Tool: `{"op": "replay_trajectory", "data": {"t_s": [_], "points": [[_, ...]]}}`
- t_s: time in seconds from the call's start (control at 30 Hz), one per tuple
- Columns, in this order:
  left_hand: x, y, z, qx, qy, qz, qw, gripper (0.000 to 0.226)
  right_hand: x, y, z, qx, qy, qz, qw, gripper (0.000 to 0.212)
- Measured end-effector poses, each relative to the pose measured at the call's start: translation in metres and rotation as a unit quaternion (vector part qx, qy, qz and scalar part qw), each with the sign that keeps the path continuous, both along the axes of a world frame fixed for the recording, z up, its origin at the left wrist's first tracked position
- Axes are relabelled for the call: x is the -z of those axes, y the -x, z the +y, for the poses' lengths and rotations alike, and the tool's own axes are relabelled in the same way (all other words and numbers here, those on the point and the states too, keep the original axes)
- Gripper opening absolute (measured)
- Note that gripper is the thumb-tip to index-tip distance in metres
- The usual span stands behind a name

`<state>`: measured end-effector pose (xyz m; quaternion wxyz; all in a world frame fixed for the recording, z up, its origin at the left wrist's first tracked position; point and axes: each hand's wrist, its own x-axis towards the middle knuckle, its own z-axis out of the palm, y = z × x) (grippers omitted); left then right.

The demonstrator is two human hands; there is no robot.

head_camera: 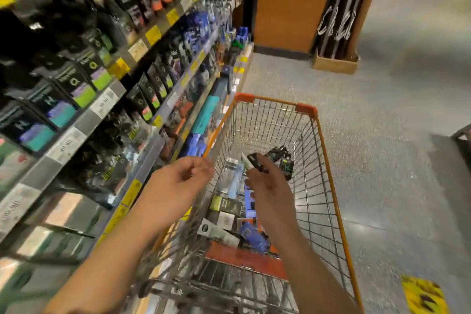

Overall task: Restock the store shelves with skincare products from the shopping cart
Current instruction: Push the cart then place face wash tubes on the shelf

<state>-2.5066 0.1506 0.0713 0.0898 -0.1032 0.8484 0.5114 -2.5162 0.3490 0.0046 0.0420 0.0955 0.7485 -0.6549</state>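
Shelves (107,99) on my left look mostly faced up: rows of dark boxes with green, teal and purple panels fill the upper tiers, blue packs further down the aisle. The lower tier nearest me is too blurred to judge for gaps, so I can't tell how much space is left there.

Shopping cart (328,160) sits directly in front of me, just beside the shelf run, wire basket with orange trim. Its floor holds a fair spread of skincare products (226,205): black-and-green box, white boxes, a blue pack (251,234), a grey tube, a clear case, plus a small dark pile (281,158) at the far end. My read: the job is well underway but not close to done, with at least a dozen items left to shelve.

Right hand (270,186) is over the basket, fingers curled round a small dark packet (257,162) with something pale and green beside it, lifted clear of the stock below. Looks like the next item to go out.

Left hand (183,176) hovers at the cart's near-left rim, fingers loosely curled, holding nothing I can make out; motion blur makes this uncertain.

Next call: match the packet to its facing, likely the dark boxes on the left.
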Motion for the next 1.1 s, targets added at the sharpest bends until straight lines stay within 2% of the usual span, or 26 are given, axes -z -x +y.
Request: {"op": "replay_trajectory", "data": {"t_s": [0.1, 0.2, 0.33, 0.43, 0.53, 0.6, 0.67, 0.7, 0.8, 0.9, 1.03, 1.1], "points": [[0.020, 0.015, 0.014, 0.009, 0.021, -0.053, 0.998, 0.018, 0.023, 0.001, 0.022, 0.018, -0.019, -0.026, 0.999, 0.036], [0.041, 0.028, 0.026, 0.001, 0.018, -0.097, 0.995, 0.028, 0.044, 0.009, 0.032, 0.030, 0.002, -0.068, 0.997, 0.036], [0.069, 0.043, 0.039, -0.024, 0.009, -0.143, 0.989, 0.021, 0.072, 0.027, 0.029, 0.049, 0.023, -0.121, 0.991, 0.026], [0.089, 0.054, 0.046, -0.039, 0.003, -0.174, 0.984, 0.026, 0.095, 0.037, 0.027, 0.036, 0.030, -0.142, 0.989, 0.035], [0.107, 0.074, 0.055, -0.076, -0.054, -0.221, 0.971, 0.046, 0.121, 0.050, 0.028, 0.030, 0.027, -0.160, 0.986, 0.038], [0.124, 0.087, 0.059, -0.101, -0.076, -0.238, 0.963, 0.054, 0.139, 0.060, 0.029, 0.030, 0.014, -0.169, 0.985, 0.034], [0.140, 0.099, 0.063, -0.114, -0.088, -0.227, 0.963, 0.039, 0.161, 0.073, 0.028, 0.029, 0.001, -0.179, 0.983, 0.034], [0.149, 0.104, 0.064, -0.113, -0.085, -0.224, 0.964, 0.039, 0.172, 0.080, 0.028, 0.032, -0.003, -0.182, 0.983, 0.034], [0.173, 0.118, 0.069, -0.103, -0.056, -0.250, 0.961, 0.071, 0.209, 0.102, 0.029, 0.042, -0.030, -0.194, 0.980, 0.046], [0.199, 0.128, 0.071, -0.152, -0.067, -0.271, 0.948, 0.071, 0.251, 0.122, 0.026, 0.046, -0.079, -0.202, 0.975, 0.062], [0.230, 0.136, 0.074, -0.198, -0.075, -0.286, 0.935, 0.091, 0.302, 0.144, 0.027, 0.059, -0.128, -0.186, 0.972, 0.060], [0.242, 0.139, 0.075, -0.205, -0.072, -0.289, 0.932, 0.089, 0.322, 0.156, 0.030, 0.051, -0.162, -0.175, 0.970, 0.055]]}}
